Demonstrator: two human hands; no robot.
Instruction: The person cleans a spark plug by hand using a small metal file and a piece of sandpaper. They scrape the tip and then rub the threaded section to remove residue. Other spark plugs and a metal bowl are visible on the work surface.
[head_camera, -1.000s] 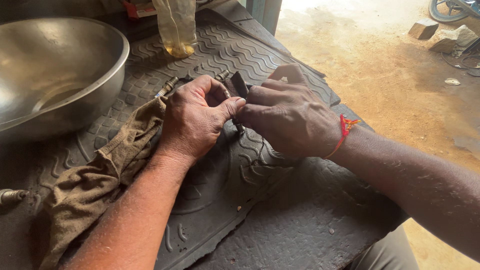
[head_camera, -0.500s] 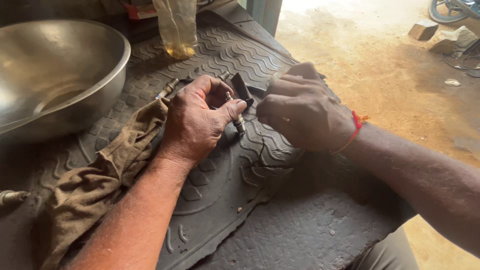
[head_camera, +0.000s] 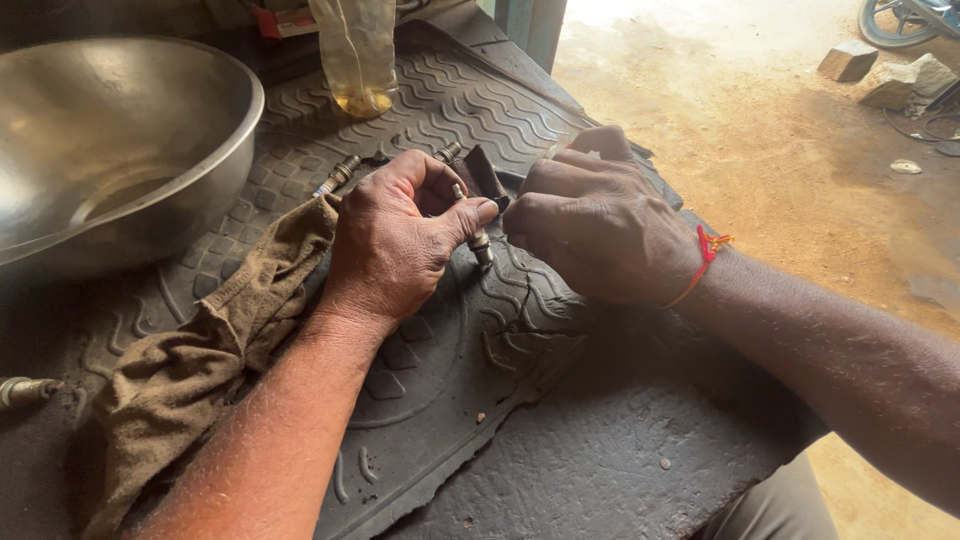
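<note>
My left hand (head_camera: 395, 245) grips a small metal spark plug (head_camera: 480, 243) between thumb and fingers, with its lower end resting on the black rubber mat (head_camera: 450, 420). My right hand (head_camera: 600, 225), with a red thread at the wrist, is curled close beside it. Its fingertips pinch a dark stiff strip (head_camera: 487, 172) that sticks up behind the plug. The contact point between strip and plug is hidden by my fingers. Two more spark plugs (head_camera: 337, 176) (head_camera: 447, 152) lie on the mat just beyond my left hand.
A large steel bowl (head_camera: 110, 150) stands at the left. A brown rag (head_camera: 200, 350) lies under my left forearm. A plastic bottle (head_camera: 355, 50) with yellowish liquid stands at the back. Another plug (head_camera: 25, 390) lies at the far left. Sandy ground with stones (head_camera: 900, 75) lies to the right.
My right hand has slid a little to the right, away from my left hand, so the spark plug under my left thumb now shows. My left hand has stayed put.
</note>
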